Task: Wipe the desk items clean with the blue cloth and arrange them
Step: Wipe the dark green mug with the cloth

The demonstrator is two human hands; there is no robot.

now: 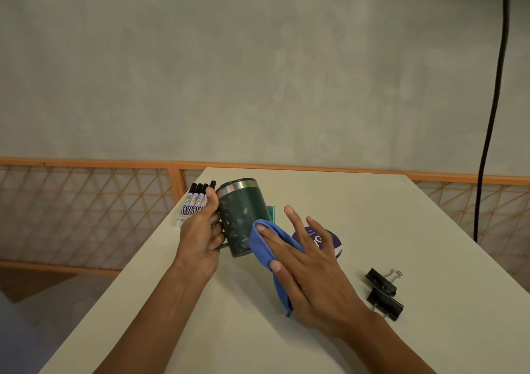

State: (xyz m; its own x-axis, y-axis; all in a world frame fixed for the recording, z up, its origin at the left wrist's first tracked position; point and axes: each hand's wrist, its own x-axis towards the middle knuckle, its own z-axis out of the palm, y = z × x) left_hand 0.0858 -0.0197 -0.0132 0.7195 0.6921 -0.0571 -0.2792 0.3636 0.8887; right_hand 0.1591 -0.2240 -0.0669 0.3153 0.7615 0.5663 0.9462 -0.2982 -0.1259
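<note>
1. The right hand's (312, 270) fingers are straight and spread. Its index finger presses a soft blue cloth (265, 249) against the lower right wall of the mug, and the thumb lies across the cloth nearer the viewer.
2. The cloth is bunched under that hand, with one tail hanging below the palm.
3. The left hand's (200, 237) fingers curl round the mug's handle, and the thumb stretches up along its left wall toward the rim.
4. The dark green metal mug (242, 216) is held between the two hands, over the left-centre of the white desk (401, 230).
   - Its long axis runs nearly upright, leaning a little.
   - The mouth points up and away, and the handle faces left.
   - Whether the base touches the desk cannot be told.
5. The mug has a bare steel band at the rim and pale smudges on its green wall.
6. Black-capped markers (198, 198) stand in a row behind the left hand.
7. A round purple and green disc (332, 240) lies under the right fingers.
8. Two black binder clips (384, 292) lie to the right.
</note>
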